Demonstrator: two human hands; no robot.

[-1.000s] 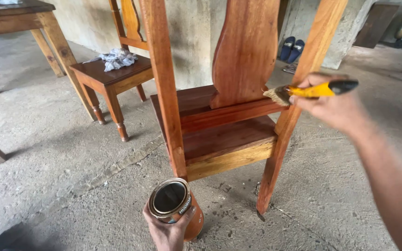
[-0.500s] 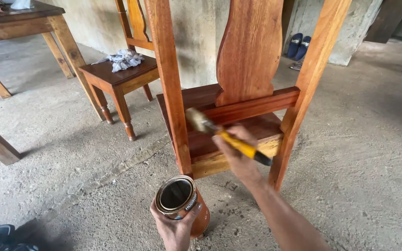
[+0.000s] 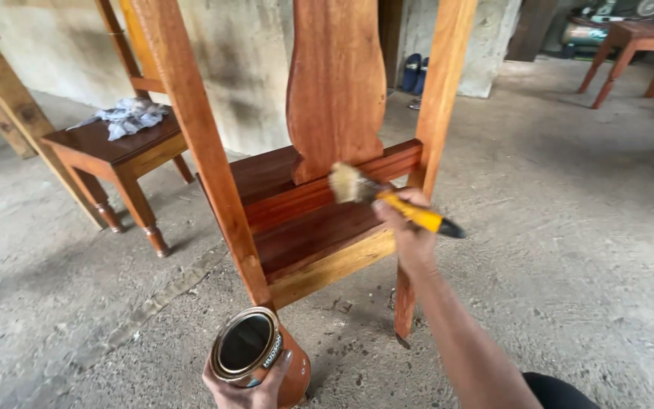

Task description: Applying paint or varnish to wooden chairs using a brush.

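while left hand grips open can, contents seemingly dark, right hand clasps brush.

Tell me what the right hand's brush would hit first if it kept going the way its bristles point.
The right hand aims the paintbrush up-left. Its bristles seem already at the chair's lower back rail, below the splat, so the rail probably comes first; depth is unclear.

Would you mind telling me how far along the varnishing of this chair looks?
Looks done: the back splat, lower rail and seat are dark red-brown and glossy. In hand: the right hand lays the yellow-handled brush on the rail, while the left hand grips the open tin. Left: the seat's back edge looks paler, apparently uncoated.
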